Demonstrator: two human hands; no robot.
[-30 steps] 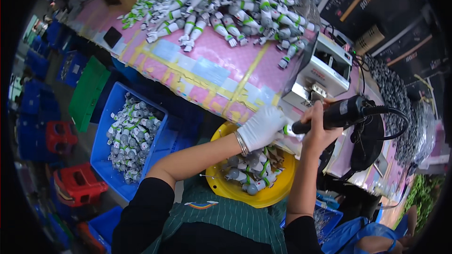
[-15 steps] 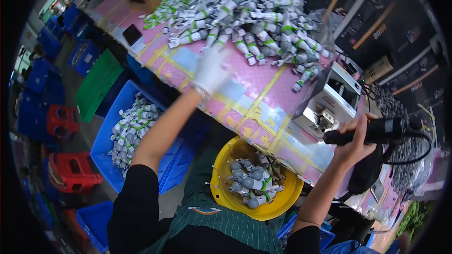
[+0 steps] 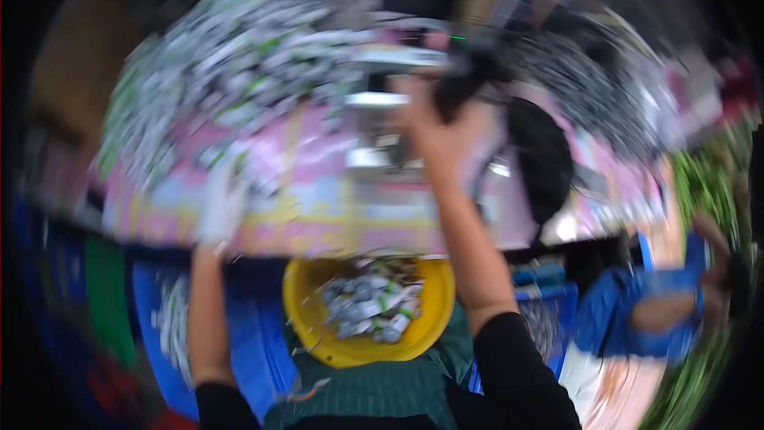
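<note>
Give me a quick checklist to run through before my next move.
1. Tool in the right hand's grip: ok, though blurred.
2. Left hand at the near side of the pile: ok.
3. Part in the left hand's grip: cannot tell, too blurred.
4. Both hands gloved: not ok, only the left wears a white glove.
5. Yellow tub by the near edge of the table: ok, with parts inside.
</note>
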